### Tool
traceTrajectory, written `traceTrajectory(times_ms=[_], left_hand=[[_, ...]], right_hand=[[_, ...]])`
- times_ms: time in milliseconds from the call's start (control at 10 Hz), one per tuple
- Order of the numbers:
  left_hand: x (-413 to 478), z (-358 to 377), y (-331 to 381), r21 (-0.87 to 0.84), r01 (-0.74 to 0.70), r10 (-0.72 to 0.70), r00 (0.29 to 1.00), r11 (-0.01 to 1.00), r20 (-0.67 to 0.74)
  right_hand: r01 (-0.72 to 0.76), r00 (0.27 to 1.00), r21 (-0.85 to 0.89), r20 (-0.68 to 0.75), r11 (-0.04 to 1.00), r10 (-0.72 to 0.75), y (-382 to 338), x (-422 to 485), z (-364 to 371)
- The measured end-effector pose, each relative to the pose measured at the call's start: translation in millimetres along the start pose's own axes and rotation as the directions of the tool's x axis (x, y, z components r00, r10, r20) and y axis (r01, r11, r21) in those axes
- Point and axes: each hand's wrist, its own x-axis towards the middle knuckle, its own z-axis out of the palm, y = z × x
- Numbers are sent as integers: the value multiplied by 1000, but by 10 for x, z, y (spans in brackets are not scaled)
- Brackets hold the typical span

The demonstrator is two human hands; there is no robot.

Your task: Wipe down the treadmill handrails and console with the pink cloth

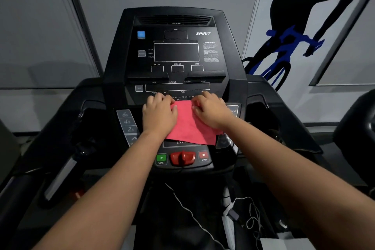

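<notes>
Both hands on pink cloth (190, 128), lower console (176, 53)
Obs: left hand (159, 116) presses flat, fingers relaxed; right hand (211, 112) curled, gripping cloth's upper edge

The left hand (159, 114) and right hand (211, 112) are bare, with short, rounded fingers (155, 99). Behind each hand the wrist is bare too. The left forearm (113, 184) and right forearm (294, 166) run smooth and uncovered to the picture's lower edge, so any clothing lies out of view.
</notes>
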Motion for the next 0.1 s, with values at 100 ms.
traceTrajectory(times_ms=[100], left_hand=[[41, -115, 61, -21, -28, 28, 1000, 999, 2]], right_hand=[[27, 998, 87, -67, 996, -21, -57, 5, -89]])
